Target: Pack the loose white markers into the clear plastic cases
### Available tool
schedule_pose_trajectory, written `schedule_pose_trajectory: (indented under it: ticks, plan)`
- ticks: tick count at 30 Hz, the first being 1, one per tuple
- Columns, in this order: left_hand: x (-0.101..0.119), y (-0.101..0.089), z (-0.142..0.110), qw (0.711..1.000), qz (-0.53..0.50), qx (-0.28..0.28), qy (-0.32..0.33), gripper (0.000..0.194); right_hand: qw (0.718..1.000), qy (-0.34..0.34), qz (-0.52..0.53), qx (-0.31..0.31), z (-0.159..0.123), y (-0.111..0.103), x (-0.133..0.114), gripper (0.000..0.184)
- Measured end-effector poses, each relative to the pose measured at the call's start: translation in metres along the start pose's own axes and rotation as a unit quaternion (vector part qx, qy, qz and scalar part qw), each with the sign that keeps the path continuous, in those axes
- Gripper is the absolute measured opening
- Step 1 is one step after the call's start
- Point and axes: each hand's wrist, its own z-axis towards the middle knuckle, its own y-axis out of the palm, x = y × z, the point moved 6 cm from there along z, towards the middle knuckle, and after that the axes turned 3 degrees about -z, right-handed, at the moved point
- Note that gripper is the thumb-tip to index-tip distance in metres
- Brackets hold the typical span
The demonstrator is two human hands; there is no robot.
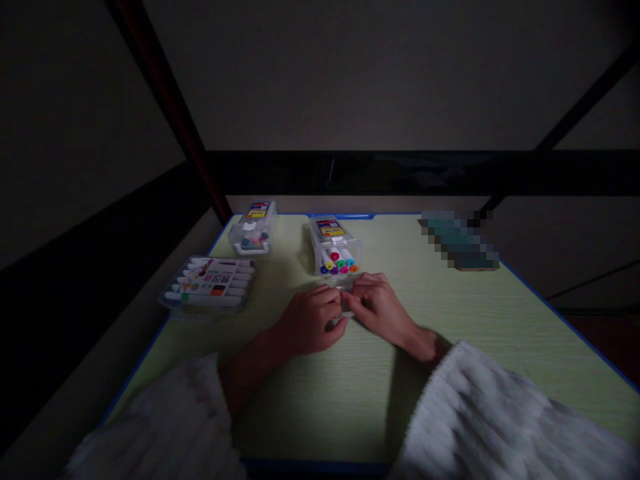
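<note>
Side by side in the middle of the table, my left hand (pixel 315 320) and my right hand (pixel 381 308) are both closed, fingers curled. Between them they grip a small pale, see-through plastic piece (pixel 346 303), mostly hidden by my fingers, so its exact kind is unclear. Just beyond my hands stands a clear plastic marker case (pixel 336 247) with a yellow and dark label on top. Several white markers with coloured ends show through its near side. I cannot tell whether the pale piece is joined to this case.
At the back left stands another clear marker case (pixel 254 230) with a white handle. Nearer on the left lies a flat clear pack of white markers (pixel 213 283). A pixelated flat object (pixel 460 241) rests at the right. The pale green table (pixel 475 320) has a blue edge.
</note>
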Motion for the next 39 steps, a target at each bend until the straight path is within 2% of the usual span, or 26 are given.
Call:
schedule_pose_trajectory:
  ticks: [13, 27, 39]
  plan:
    - [0.0027, 0.0003, 0.0, 1.0, 0.014, 0.009, 0.024, 0.025, 1.0, -0.008, -0.007, 0.026, -0.0001, -0.0039, -0.0024, 0.036]
    - [0.0019, -0.0038, -0.0011, 0.999, 0.001, 0.047, 0.024, 0.024, 0.998, -0.025, -0.013, 0.05, 0.0006, -0.0094, -0.0057, 0.036]
    - [0.0005, -0.0036, -0.0015, 0.999, 0.001, 0.052, 0.013, 0.024, 0.998, -0.034, -0.01, 0.056, 0.0004, -0.01, -0.0068, 0.035]
